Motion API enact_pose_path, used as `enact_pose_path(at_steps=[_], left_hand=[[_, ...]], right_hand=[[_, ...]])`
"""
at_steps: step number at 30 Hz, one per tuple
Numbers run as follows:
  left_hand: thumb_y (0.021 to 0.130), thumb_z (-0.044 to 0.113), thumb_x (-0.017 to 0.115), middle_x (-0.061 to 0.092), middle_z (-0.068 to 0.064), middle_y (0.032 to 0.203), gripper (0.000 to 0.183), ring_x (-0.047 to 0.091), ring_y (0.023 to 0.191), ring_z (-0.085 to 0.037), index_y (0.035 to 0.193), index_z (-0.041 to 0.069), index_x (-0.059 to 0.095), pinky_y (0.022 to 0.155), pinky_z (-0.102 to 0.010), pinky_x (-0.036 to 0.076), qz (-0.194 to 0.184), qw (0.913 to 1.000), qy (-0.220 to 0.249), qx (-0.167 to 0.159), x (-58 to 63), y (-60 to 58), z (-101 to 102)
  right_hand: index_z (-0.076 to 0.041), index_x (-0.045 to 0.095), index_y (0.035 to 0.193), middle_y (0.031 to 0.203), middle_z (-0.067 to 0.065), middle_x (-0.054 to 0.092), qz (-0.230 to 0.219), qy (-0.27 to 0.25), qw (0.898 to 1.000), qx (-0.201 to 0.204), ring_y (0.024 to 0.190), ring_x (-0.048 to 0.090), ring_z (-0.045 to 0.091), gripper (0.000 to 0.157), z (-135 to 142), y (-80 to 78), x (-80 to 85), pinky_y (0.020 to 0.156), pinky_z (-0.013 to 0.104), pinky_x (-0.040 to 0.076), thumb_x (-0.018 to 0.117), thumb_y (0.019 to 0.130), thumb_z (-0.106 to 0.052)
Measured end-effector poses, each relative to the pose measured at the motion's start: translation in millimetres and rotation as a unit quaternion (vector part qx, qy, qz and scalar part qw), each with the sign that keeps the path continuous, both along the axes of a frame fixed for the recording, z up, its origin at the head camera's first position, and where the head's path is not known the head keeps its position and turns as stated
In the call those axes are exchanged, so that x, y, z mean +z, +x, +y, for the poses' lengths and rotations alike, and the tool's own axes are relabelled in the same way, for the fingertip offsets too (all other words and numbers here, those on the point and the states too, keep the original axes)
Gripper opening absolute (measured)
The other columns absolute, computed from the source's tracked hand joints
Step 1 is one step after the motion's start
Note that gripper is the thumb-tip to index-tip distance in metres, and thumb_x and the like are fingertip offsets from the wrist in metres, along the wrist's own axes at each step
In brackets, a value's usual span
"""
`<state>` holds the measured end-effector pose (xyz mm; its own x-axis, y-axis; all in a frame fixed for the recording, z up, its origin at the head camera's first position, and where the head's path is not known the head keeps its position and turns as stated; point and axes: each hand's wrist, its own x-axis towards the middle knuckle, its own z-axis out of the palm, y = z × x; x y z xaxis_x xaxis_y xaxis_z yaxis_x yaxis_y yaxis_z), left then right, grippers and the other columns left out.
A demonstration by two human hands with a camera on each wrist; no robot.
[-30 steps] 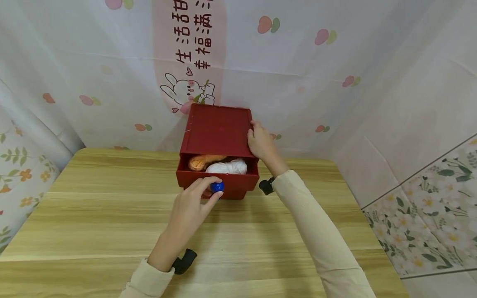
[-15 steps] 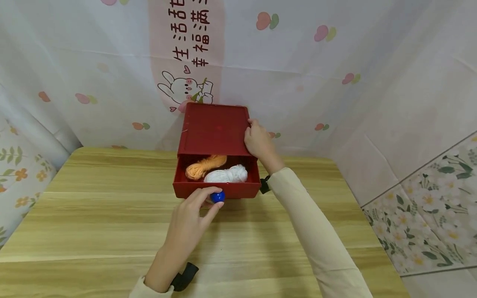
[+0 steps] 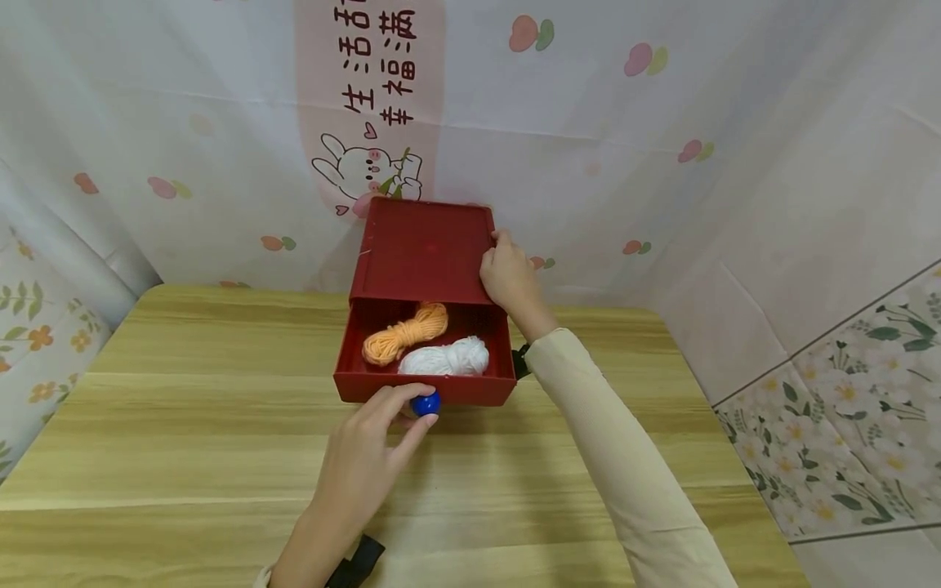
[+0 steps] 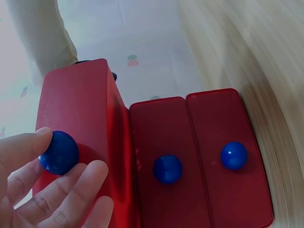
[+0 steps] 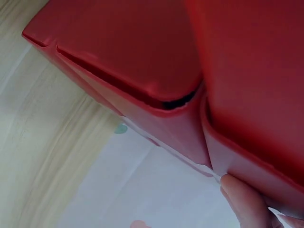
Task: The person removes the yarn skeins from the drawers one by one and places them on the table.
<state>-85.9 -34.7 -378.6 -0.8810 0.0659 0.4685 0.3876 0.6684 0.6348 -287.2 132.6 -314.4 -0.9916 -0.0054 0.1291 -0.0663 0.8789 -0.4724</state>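
Observation:
A red drawer cabinet point(image 3: 430, 249) stands against the back cloth, its top drawer point(image 3: 500, 367) pulled well out. My left hand point(image 3: 360, 457) pinches the round blue knob point(image 3: 425, 403) on that drawer's front between thumb and fingers. Inside lie an orange yarn skein point(image 3: 406, 333) and a white yarn skein point(image 3: 445, 358). My right hand point(image 3: 510, 282) holds the cabinet's right side near its top. In the left wrist view two lower drawers sit closed, with a middle knob point(image 4: 167, 169) and a bottom knob point(image 4: 233, 155). Most of my right fingers are hidden in the right wrist view.
The cabinet rests near the back of a wood-grain table point(image 3: 184, 408). A printed cloth point(image 3: 588, 122) hangs right behind it, and floral panels flank both sides. Black wrist straps point(image 3: 356, 563) are on my wrists.
The top drawer has slid out toward me with my left hand on its knob, baring more of both yarn skeins. My right hand keeps its place on the cabinet's side.

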Motion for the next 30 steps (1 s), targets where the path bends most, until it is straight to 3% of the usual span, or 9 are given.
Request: enact_pose_path(at_steps=[8, 13, 16, 19, 22, 26, 30], left_hand=[[0.078, 0.023, 0.075, 0.065, 0.007, 0.089, 0.03, 0.057, 0.073, -0.001, 0.107, 0.022, 0.065, 0.059, -0.016, 0.047, -0.022, 0.9991, -0.035, -0.012, 6.8, 8.6, -2], [0.082, 0.027, 0.071, 0.069, 0.008, 0.095, 0.029, 0.053, 0.062, -0.001, 0.11, 0.028, 0.065, 0.052, -0.014, 0.042, -0.039, 0.9935, -0.102, -0.032, 25.2, 9.2, -14], [0.084, 0.025, 0.069, 0.068, 0.009, 0.09, 0.028, 0.052, 0.063, 0.0, 0.112, 0.027, 0.066, 0.055, -0.016, 0.044, -0.029, 0.9935, -0.099, -0.049, 41.3, 6.3, -23], [0.084, 0.018, 0.069, 0.065, 0.007, 0.082, 0.027, 0.05, 0.064, -0.003, 0.111, 0.019, 0.066, 0.055, -0.018, 0.045, 0.005, 0.9943, -0.08, -0.071, 58.9, -2.5, -32], [0.084, 0.014, 0.068, 0.063, 0.003, 0.081, 0.027, 0.051, 0.064, -0.007, 0.111, 0.015, 0.066, 0.053, -0.02, 0.043, 0.019, 0.9921, -0.095, -0.08, 74.2, -15.8, -37], [0.084, 0.015, 0.068, 0.066, -0.004, 0.093, 0.027, 0.058, 0.071, -0.017, 0.111, 0.013, 0.065, 0.06, -0.029, 0.049, -0.014, 0.9839, -0.161, -0.076, 84.9, -36.7, -37], [0.083, 0.015, 0.069, 0.067, -0.01, 0.103, 0.03, 0.062, 0.085, -0.024, 0.112, 0.008, 0.064, 0.073, -0.039, 0.053, -0.063, 0.9699, -0.223, -0.076, 84.3, -55.8, -34]], right_hand=[[-0.006, 0.035, 0.138, 0.121, 0.019, 0.058, -0.005, -0.001, 1.0, -0.004, 0.093, 0.061, 0.031, 0.042, 1, -0.3, 1.5, 0.079, 0.043, 0.049, 0.03, 0.099, -0.021], [-0.008, 0.035, 0.139, 0.125, 0.018, 0.055, -0.012, -0.017, 1.0, -0.004, 0.1, 0.06, 0.031, 0.042, 1, -0.6, 0.8, 0.083, 0.043, 0.049, 0.03, 0.1, -0.022], [-0.007, 0.034, 0.139, 0.125, 0.019, 0.056, -0.013, -0.018, 1.0, -0.001, 0.1, 0.06, 0.031, 0.042, 1, -0.4, 0.7, 0.083, 0.042, 0.049, 0.029, 0.1, -0.022], [-0.008, 0.034, 0.139, 0.125, 0.019, 0.056, -0.013, -0.016, 1.0, 0.0, 0.1, 0.06, 0.031, 0.042, 1, -0.5, 0.8, 0.084, 0.043, 0.049, 0.029, 0.1, -0.022], [-0.009, 0.034, 0.14, 0.127, 0.019, 0.055, -0.013, -0.016, 1.0, 0.001, 0.101, 0.06, 0.032, 0.042, 2, -0.5, 0.8, 0.085, 0.043, 0.049, 0.029, 0.101, -0.023], [-0.009, 0.033, 0.14, 0.129, 0.018, 0.054, -0.017, -0.019, 1.0, 0.001, 0.102, 0.06, 0.032, 0.042, 2, -0.2, 0.7, 0.086, 0.043, 0.048, 0.029, 0.101, -0.023], [-0.01, 0.033, 0.14, 0.132, 0.017, 0.052, -0.021, -0.025, 0.999, 0.001, 0.106, 0.058, 0.032, 0.042, 3, 0.1, 1.1, 0.089, 0.044, 0.047, 0.029, 0.101, -0.024]])
